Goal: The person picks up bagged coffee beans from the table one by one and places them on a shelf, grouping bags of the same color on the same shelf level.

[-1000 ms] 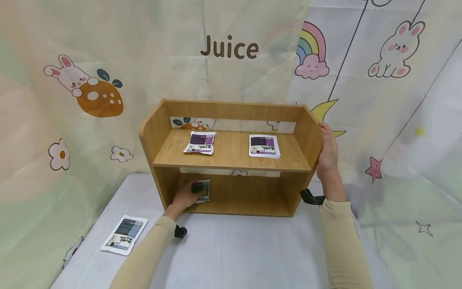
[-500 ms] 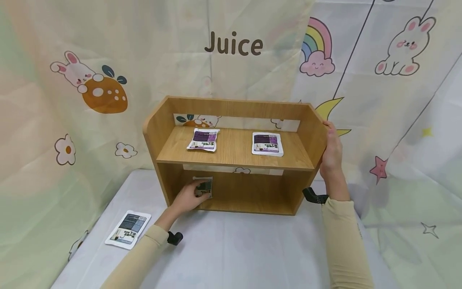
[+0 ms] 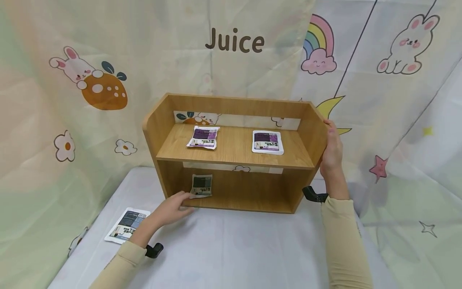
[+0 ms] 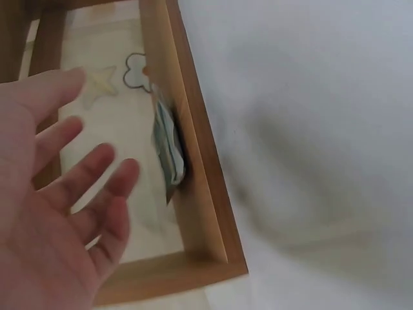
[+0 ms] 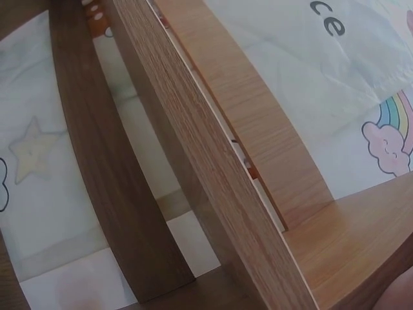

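Observation:
My left hand (image 3: 172, 209) is just in front of the lower left of a two-tier wooden shelf (image 3: 232, 144), fingers relaxed and holding nothing. Right by its fingertips, a flat packet with a dark green label (image 3: 202, 185) lies in the lower compartment. From the left wrist, the packet (image 4: 168, 145) shows edge-on, apart from the spread fingers. At the shelf's right side panel, my right hand (image 3: 331, 154) grips the outer edge, its fingers reaching round toward the back. Only a bit of that hand enters the right wrist view, at the lower corner.
Two purple-labelled packets, one at left (image 3: 203, 137) and one at right (image 3: 268, 142), lie on the upper tier. Another dark-labelled packet (image 3: 126, 224) is on the white table (image 3: 249, 249), partly behind my left forearm. A printed curtain (image 3: 162, 60) hangs behind.
My left hand has let go of the dark green packet and drawn back out of the lower compartment, toward the lower left. The right hand stays on the shelf's side.

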The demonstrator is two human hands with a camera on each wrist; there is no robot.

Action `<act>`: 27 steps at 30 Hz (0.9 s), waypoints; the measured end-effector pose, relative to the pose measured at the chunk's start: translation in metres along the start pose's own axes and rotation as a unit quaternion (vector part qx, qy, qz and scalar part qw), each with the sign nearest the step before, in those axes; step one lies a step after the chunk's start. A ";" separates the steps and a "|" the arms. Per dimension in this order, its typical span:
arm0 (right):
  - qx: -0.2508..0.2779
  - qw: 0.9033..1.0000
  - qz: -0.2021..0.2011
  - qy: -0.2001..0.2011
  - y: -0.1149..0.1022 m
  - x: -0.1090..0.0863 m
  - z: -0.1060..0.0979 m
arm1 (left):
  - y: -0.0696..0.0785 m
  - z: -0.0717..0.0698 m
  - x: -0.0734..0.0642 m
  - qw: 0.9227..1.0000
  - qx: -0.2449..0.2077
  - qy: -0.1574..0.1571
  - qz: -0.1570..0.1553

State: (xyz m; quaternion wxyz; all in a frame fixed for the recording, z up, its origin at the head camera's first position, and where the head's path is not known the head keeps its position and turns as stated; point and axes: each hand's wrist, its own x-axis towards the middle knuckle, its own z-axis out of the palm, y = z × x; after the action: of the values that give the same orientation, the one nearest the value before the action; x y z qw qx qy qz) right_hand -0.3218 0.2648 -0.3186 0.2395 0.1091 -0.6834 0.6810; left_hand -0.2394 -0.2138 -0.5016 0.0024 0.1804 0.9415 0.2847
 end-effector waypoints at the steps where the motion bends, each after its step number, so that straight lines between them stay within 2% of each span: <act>1: 0.001 1.000 -0.002 0.000 0.000 0.001 0.000 | -0.001 -0.002 -0.004 1.000 0.009 -0.011 -0.005; 4: 0.009 1.000 -0.007 -0.004 -0.001 0.002 0.000 | -0.007 -0.008 -0.017 0.999 0.026 -0.029 -0.031; 7: 0.013 1.000 -0.009 -0.007 -0.001 0.002 0.000 | -0.016 -0.013 -0.032 0.997 0.035 -0.022 -0.058; 10: 0.006 1.000 -0.008 -0.004 -0.001 0.001 0.000 | -0.026 -0.016 -0.048 0.997 0.028 -0.006 -0.069; 15: 0.019 1.000 -0.002 -0.004 -0.002 0.000 0.001 | -0.042 -0.020 -0.075 0.997 0.020 0.044 -0.059; 18: 0.020 1.000 -0.001 -0.003 -0.003 0.000 0.003 | -0.053 -0.022 -0.090 0.994 0.040 0.094 -0.037; 22: 0.012 1.000 -0.006 -0.007 -0.004 0.001 0.005 | -0.069 -0.026 -0.106 0.986 0.081 0.146 -0.016; 24: 0.007 1.000 -0.005 -0.008 -0.004 0.000 0.004 | -0.076 -0.029 -0.114 0.984 0.084 0.152 -0.031; 27: 0.001 1.000 0.001 -0.004 -0.004 -0.001 0.001 | -0.086 -0.031 -0.123 0.984 0.062 0.144 -0.079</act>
State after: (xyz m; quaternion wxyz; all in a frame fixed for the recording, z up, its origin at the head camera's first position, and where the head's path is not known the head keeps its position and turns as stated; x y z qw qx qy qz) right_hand -0.3189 0.2636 -0.3152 0.2364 0.1113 -0.6838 0.6812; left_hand -0.1569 -0.3388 -0.5334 -0.1225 0.0625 0.9590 0.2479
